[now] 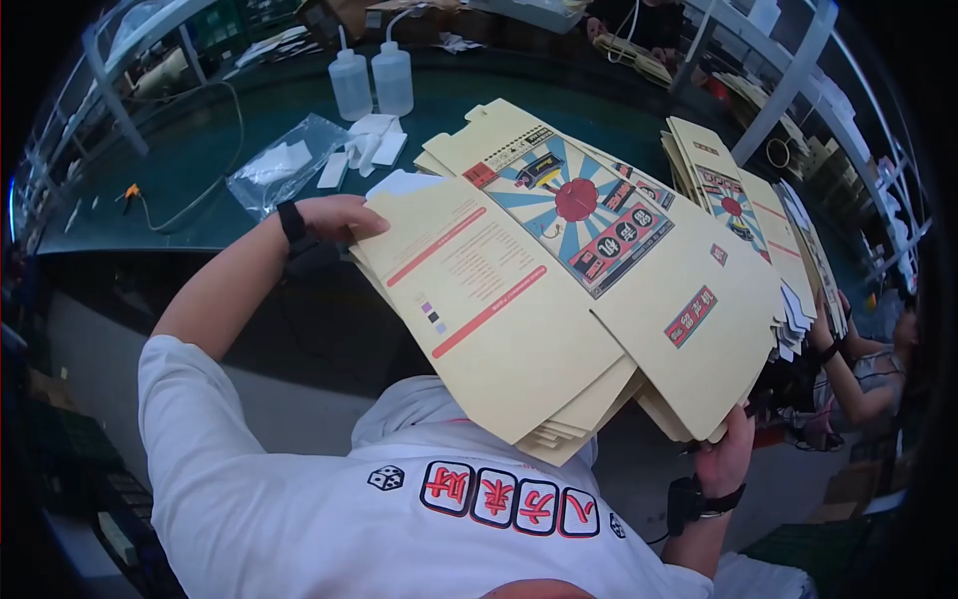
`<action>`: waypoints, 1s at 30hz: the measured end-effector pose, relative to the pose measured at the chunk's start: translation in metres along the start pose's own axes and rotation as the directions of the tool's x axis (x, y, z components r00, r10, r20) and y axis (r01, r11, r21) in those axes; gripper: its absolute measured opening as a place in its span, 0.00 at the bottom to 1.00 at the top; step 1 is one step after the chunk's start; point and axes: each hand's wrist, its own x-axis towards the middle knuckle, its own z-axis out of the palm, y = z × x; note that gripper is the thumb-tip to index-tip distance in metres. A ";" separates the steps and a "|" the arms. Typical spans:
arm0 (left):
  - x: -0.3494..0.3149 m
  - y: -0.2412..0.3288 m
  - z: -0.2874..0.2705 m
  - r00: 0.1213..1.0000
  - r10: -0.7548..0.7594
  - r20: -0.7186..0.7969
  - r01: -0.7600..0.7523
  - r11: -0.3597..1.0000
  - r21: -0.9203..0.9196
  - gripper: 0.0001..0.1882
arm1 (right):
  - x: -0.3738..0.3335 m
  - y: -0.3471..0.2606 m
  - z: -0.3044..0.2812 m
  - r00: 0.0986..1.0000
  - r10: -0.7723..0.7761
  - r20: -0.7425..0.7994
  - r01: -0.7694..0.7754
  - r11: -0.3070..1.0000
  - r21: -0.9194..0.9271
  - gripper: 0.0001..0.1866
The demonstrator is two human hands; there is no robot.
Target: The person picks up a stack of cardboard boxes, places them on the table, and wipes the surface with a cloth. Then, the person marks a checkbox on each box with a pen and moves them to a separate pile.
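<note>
A stack of flat, unfolded cardboard boxes (479, 299), cream with a blue, red and yellow printed panel, lies tilted across the near edge of the bench and over my lap. My left hand (344, 215) grips its upper left edge, thumb on top and the other fingers hidden beneath. At the lower right corner, my right hand (726, 454) is closed around the edge of the stack. The sheets are fanned unevenly, and several lower layers show at the near side. Both wrists wear dark bands.
A second pile of the same box blanks (714, 165) stands to the right, beside another person's arm (848, 389). On the green bench (284, 95) are two clear spout bottles (392, 82), a plastic bag (289, 160), a white cloth (374, 138) and a cable. Metal posts (793, 75) rise at the right.
</note>
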 end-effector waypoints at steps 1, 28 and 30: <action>-0.011 -0.001 0.013 0.999 0.018 -0.038 -0.020 0.998 -0.067 0.43 | 0.005 -0.006 -0.004 0.999 0.036 0.008 -0.036 0.999 0.021 0.18; -0.173 -0.108 0.211 0.895 -0.148 -0.421 -0.303 0.491 -0.816 0.37 | 0.253 -0.015 0.082 0.467 0.451 0.760 -0.576 0.808 -0.126 0.16; -0.175 -0.096 0.230 0.878 -0.176 -0.445 -0.333 0.444 -0.832 0.38 | 0.248 -0.029 0.138 0.600 0.534 0.596 -0.558 0.813 -0.168 0.16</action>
